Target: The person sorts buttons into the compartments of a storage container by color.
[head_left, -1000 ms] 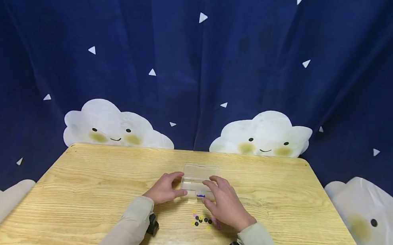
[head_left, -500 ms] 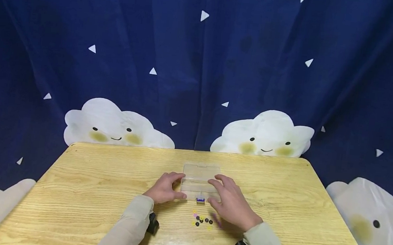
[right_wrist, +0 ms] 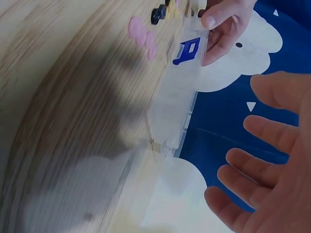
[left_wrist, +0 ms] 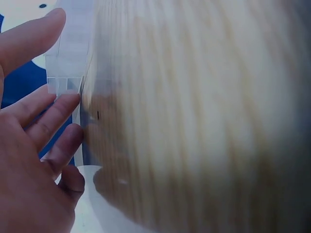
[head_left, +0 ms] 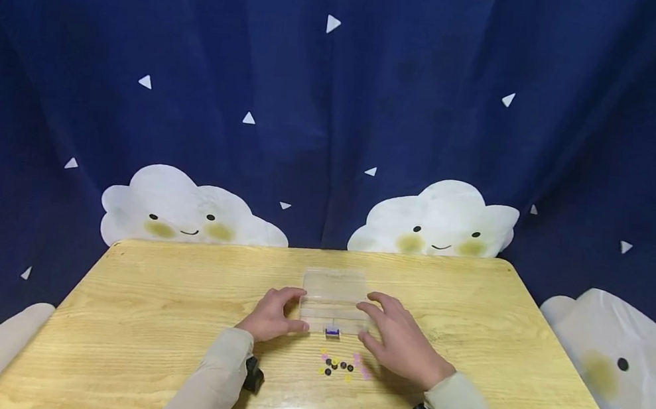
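- The fingers of my left hand are bent round the left end of the clear box, the thumb by its near left corner and the other fingers farther back. How firmly they grip it, I cannot tell.
- The box sits about midway between the left and right edges of the worktop, apart from the far edge. Its lid is folded back towards that far edge; whether it lies fully flat, I cannot tell.
- At the middle of the box's near side I see a blue piece.
- Nearer to me, between the box and the near edge, which is out of view, lie small black pieces, yellow pieces and pink pieces, loosely scattered on the worktop and outside the box.
- The fingers of my right hand are spread wide at the box's right end and have hold of nothing; in the right wrist view they look apart from it.
- I judge the step in hand to be steadying the unlidded box with 1 hand while the other is free. The next move, I think, calls for the left to keep the box still and the right to narrow to a light, exact pinch.
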The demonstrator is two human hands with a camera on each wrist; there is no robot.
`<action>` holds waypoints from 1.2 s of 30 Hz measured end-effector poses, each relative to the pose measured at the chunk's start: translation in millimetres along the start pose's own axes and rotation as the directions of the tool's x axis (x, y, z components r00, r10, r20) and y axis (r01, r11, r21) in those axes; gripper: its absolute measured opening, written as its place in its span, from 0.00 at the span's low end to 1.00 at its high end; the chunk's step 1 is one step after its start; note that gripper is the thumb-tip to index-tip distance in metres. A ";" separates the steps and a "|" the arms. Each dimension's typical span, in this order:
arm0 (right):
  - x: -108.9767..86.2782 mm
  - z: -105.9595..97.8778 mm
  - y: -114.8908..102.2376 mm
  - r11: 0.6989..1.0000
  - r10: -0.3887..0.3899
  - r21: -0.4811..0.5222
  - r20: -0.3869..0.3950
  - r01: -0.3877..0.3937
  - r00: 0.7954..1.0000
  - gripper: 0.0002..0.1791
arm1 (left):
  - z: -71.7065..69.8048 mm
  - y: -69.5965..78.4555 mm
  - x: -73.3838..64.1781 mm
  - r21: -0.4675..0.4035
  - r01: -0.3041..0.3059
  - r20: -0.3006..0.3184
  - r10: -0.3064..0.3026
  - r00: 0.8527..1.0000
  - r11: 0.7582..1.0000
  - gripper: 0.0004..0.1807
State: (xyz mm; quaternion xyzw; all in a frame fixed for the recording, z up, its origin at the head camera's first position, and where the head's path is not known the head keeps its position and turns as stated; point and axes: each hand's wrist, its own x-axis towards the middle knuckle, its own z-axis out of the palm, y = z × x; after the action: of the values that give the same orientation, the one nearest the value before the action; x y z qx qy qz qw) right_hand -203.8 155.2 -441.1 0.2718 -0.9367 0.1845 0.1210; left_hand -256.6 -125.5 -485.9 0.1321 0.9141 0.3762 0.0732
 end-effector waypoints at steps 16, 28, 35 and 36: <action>-12.2 -12.5 2.5 0.995 -0.063 0.070 -0.034 0.065 0.997 0.20 | -6.5 7.5 -1.3 0.067 0.008 0.038 -0.011 0.999 0.998 0.39; -13.7 -5.7 -5.1 0.980 -0.077 0.192 0.104 0.056 0.992 0.19 | -7.4 6.5 -3.0 0.008 0.040 0.042 -0.041 0.998 0.999 0.39; -11.4 0.0 -8.6 0.978 -0.126 0.179 0.106 0.105 0.986 0.17 | -7.1 4.6 0.7 -0.005 0.025 0.053 -0.024 0.998 1.000 0.40; -11.4 0.9 -8.7 0.978 -0.128 0.179 0.109 0.107 0.986 0.17 | -7.3 4.1 0.7 -0.006 0.019 0.054 -0.019 0.998 1.000 0.40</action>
State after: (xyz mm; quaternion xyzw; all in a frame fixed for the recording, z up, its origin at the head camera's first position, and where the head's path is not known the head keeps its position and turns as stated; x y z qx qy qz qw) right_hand -189.7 153.4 -443.2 0.3467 -0.9051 0.2408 0.0514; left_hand -258.1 -127.4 -477.8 0.1332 0.9118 0.3748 0.1021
